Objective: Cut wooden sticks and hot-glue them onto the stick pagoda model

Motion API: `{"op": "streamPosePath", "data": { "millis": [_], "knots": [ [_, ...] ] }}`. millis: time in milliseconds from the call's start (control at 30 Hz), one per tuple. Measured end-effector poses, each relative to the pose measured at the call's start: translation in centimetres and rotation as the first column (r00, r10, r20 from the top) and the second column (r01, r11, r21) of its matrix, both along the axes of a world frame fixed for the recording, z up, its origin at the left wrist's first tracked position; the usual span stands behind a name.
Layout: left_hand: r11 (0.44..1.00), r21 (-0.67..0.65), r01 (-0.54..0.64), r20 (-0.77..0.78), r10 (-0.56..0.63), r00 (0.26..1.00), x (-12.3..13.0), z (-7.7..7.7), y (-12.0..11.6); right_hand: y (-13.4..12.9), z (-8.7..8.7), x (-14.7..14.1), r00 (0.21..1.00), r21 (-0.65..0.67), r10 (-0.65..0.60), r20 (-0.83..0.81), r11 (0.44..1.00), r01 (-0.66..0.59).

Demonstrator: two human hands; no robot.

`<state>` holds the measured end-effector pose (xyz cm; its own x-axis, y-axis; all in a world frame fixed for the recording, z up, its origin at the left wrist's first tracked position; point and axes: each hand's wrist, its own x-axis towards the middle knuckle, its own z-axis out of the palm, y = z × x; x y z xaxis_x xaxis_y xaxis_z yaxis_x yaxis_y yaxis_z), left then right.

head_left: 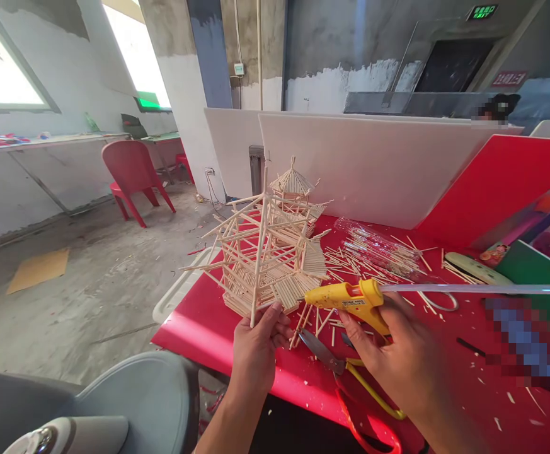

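Observation:
My left hand (pixel 258 343) pinches the lower end of a long wooden stick (pixel 260 258), which stands nearly upright in front of a pagoda-like model (pixel 241 277) built from thin sticks. A yellow glue gun (pixel 350 299) is gripped in my right hand (pixel 397 347), its nozzle pointing left toward the model's base. A long clear glue stick (pixel 468 289) runs out of its back to the right. Below the gun lie scissors (pixel 324 353) with red and yellow handles. Behind the upright stick rises a pointed stick roof (pixel 292 180).
Loose sticks and a plastic bag of sticks (pixel 378 249) lie on the red table (pixel 303 394). White boards (pixel 350 164) stand behind. A grey round stool (pixel 147 403) is at lower left, a red chair (pixel 135 170) farther off. Another person's head (pixel 499 108) shows behind the boards.

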<state>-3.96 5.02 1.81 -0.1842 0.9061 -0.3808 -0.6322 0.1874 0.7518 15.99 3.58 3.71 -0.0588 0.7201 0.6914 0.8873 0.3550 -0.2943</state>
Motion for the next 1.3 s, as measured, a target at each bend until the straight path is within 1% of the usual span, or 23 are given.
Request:
{"op": "streamPosePath", "data": {
  "millis": [200,400,600,800,967,1100,1233,1300],
  "knots": [
    [0.999,-0.017,0.03,-0.001,-0.03,1.0,0.0,0.0,0.3,-0.1,-0.3,0.2,0.993,-0.076,0.043,-0.105,0.996,-0.051],
    [0.998,-0.035,0.052,0.022,-0.051,0.998,0.0,0.2,0.5,-0.1,-0.3,0.3,0.991,-0.07,0.051,-0.122,0.996,-0.06],
    [0.998,-0.014,0.06,0.002,-0.06,0.998,0.0,0.3,0.5,-0.1,-0.3,0.3,0.988,-0.129,0.048,-0.15,0.989,-0.067],
    [0.998,0.003,0.063,-0.029,-0.063,0.998,0.0,0.3,0.6,-0.2,-0.4,0.2,0.99,-0.109,0.047,-0.134,0.992,-0.061],
    [0.999,0.021,0.029,-0.088,-0.027,0.996,0.2,0.6,0.6,-0.2,-0.6,0.3,0.99,-0.104,0.053,-0.13,0.992,-0.067],
    [1.0,0.012,0.024,-0.132,-0.023,0.991,0.3,0.8,0.6,-0.3,-0.8,0.3,0.993,-0.093,0.044,-0.107,0.994,-0.054],
    [1.0,-0.005,0.02,-0.147,-0.021,0.989,0.2,0.9,0.7,-0.7,-0.9,0.3,0.995,-0.069,0.045,-0.089,0.996,-0.052],
    [1.0,-0.011,0.018,-0.149,-0.02,0.989,0.2,1.0,0.8,-0.8,-1.0,0.4,0.994,-0.081,0.051,-0.096,0.995,-0.059]
  ]
}}
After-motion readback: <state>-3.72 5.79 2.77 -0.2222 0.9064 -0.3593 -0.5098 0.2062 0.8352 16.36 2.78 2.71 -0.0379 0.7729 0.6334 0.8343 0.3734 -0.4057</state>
